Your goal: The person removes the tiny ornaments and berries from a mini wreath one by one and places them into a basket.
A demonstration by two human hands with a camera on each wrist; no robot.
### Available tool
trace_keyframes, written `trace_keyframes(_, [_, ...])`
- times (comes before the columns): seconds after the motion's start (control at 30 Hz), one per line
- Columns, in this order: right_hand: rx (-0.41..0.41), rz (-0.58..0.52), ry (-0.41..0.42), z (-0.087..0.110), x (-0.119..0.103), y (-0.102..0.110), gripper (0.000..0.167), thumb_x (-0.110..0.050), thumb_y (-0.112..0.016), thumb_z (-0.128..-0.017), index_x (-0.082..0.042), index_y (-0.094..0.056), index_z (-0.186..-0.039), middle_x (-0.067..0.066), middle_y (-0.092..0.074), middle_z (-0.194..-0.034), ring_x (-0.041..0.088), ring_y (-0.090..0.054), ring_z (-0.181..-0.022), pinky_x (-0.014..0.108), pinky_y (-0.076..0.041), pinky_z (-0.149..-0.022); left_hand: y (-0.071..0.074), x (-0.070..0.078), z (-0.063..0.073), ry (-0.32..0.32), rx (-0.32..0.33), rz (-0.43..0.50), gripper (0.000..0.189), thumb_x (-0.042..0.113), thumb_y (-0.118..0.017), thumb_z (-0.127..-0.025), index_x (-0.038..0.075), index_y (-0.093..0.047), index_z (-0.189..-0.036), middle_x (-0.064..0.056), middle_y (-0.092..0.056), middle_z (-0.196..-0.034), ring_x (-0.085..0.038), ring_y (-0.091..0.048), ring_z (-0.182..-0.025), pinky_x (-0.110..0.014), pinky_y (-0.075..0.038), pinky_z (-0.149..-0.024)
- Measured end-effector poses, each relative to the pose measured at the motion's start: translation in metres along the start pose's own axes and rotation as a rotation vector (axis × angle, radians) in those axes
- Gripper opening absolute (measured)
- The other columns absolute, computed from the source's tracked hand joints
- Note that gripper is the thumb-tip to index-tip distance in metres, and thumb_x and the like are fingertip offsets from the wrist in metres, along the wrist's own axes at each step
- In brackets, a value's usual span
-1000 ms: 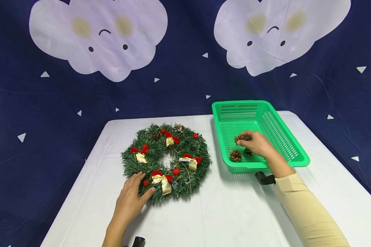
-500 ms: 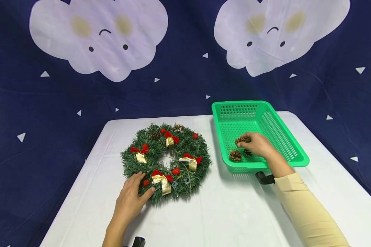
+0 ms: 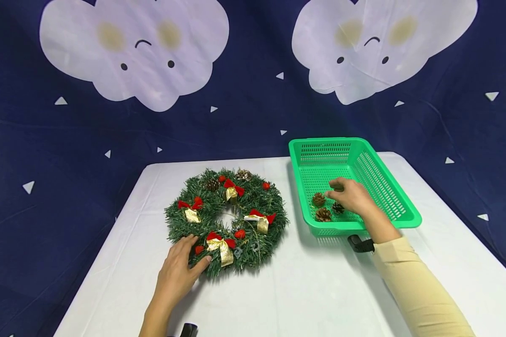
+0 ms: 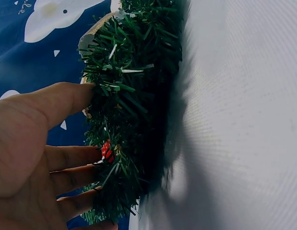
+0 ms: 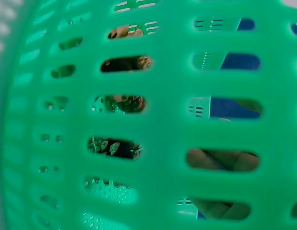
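In the head view my left hand (image 3: pixel 178 267) rests at the near left edge of a green Christmas wreath (image 3: pixel 271 236), thumb and fingers spread. The left wrist view shows those relaxed fingers (image 4: pixel 74 155) against the wreath's greenery (image 4: pixel 134 91) beside a red berry (image 4: pixel 108 150). My right hand (image 3: pixel 354 196) hovers inside a green plastic basket (image 3: pixel 300 187) with nothing in its loosely bent fingers. Below its fingertips lie a brown pine cone (image 3: pixel 318 200), a second brown pine cone (image 3: pixel 323 215) and a dark pine cone (image 3: pixel 338 207).
Red-and-gold bows, such as the near bow (image 3: pixel 221 247), and pine cones (image 3: pixel 212 184) decorate the wreath. A white cloth (image 3: pixel 253 309) covers the table, with a dark blue cloud-patterned curtain (image 3: pixel 253 121) behind. The slotted basket wall (image 5: pixel 167 124) fills most of the right wrist view.
My right hand has let go of a pine cone, which now lies on the basket floor to the left of the fingertips. The left hand and the wreath have not moved.
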State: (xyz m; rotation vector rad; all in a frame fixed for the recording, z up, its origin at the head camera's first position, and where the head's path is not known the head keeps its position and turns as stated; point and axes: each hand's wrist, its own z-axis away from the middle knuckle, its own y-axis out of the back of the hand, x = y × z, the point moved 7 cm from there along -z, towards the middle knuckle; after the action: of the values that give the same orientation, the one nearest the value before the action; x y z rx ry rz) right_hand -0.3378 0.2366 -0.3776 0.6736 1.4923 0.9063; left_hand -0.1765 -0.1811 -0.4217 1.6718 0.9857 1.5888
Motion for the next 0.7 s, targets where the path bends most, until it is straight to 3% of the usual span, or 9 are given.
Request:
trace_keyframes(0.37, [0.068, -0.057, 0.022, 0.007, -0.018, 0.005, 0.052, -0.038, -0.059, -0.092, -0.008, -0.05, -0.134, 0.02, -0.054, -0.134, 0.039, -0.051, -0.123, 0.054, -0.044, -0.096, 0.0, 0.001, 0.0, -0.003, -0.001, -0.002, 0.07, 0.043, -0.065, -0.086, 0.007, -0.042, -0.141, -0.016, -0.038, -0.149, -0.037, -0.03, -0.139, -0.061, -0.031, -0.107])
trace_keyframes(0.7, [0.115, -0.131, 0.082, 0.007, -0.048, 0.0, 0.049, -0.037, -0.062, -0.09, -0.012, -0.053, -0.131, 0.013, -0.057, -0.133, 0.035, -0.052, -0.124, 0.052, -0.045, -0.097, 0.0, 0.0, 0.0, -0.001, 0.004, -0.001, 0.07, 0.045, -0.065, -0.086, 0.008, -0.043, -0.141, -0.015, -0.038, -0.149, -0.036, -0.03, -0.139, -0.06, -0.032, -0.108])
